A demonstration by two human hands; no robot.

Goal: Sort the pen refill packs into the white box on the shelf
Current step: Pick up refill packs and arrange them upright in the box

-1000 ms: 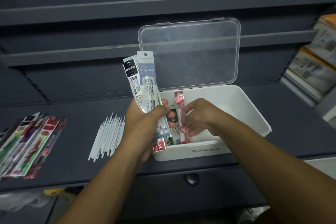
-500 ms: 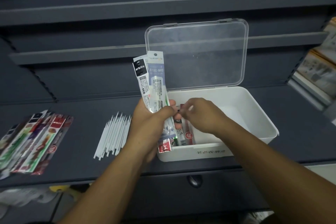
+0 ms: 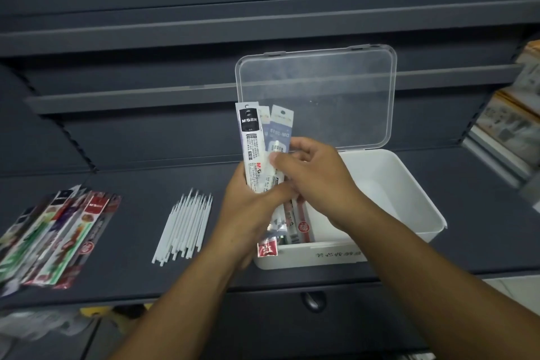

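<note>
A white box (image 3: 415, 213) stands on the dark shelf, its clear lid (image 3: 318, 93) tilted up behind it. Some refill packs (image 3: 302, 223) lie along its left side, one red-ended. My left hand (image 3: 248, 213) grips a bundle of refill packs (image 3: 252, 143) upright over the box's left end. My right hand (image 3: 312, 181) reaches across and pinches one pack in that bundle, thumb on its front. The bundle's lower ends poke out below my left hand.
Several loose white refill tubes (image 3: 184, 228) lie left of the box. A fan of colourful refill packs (image 3: 55, 237) sits at the far left. Stacked paper goods (image 3: 508, 128) fill the right shelf. A drawer pull (image 3: 312, 299) is below the shelf edge.
My right hand has left the packs inside the box, risen and taken hold of a pack in the bundle held by my left hand. The red pack now lies in the box.
</note>
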